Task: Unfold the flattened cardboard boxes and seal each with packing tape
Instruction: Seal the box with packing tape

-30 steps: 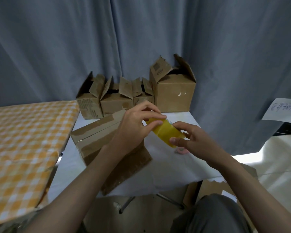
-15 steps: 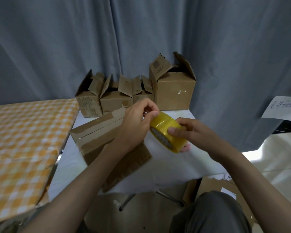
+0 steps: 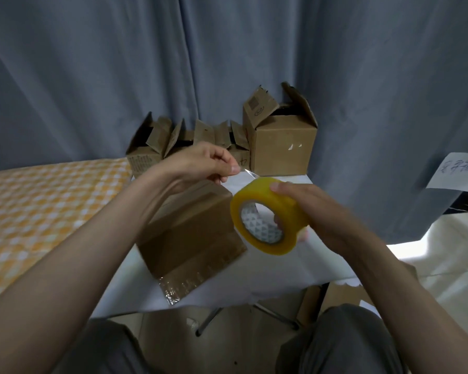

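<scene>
Above the desk (image 3: pixel 276 279), the left hand (image 3: pixel 200 164) pinches the tape end (image 3: pixel 247 172); the right hand (image 3: pixel 316 211) grips the yellow tape roll (image 3: pixel 268 214). Pull steadily, keeping the strip flat over the cardboard box (image 3: pixel 189 228).

On the table (image 3: pixel 268 282) before me lies a box (image 3: pixel 192 230), near and left of centre. Above it my left hand (image 3: pixel 197 164) is left of the tape roll (image 3: pixel 268 215), which my right hand (image 3: pixel 311 209) holds. Opened boxes (image 3: pixel 281 139) stand along the table's far edge. A paper sheet (image 3: pixel 457 172) hangs far right.
</scene>
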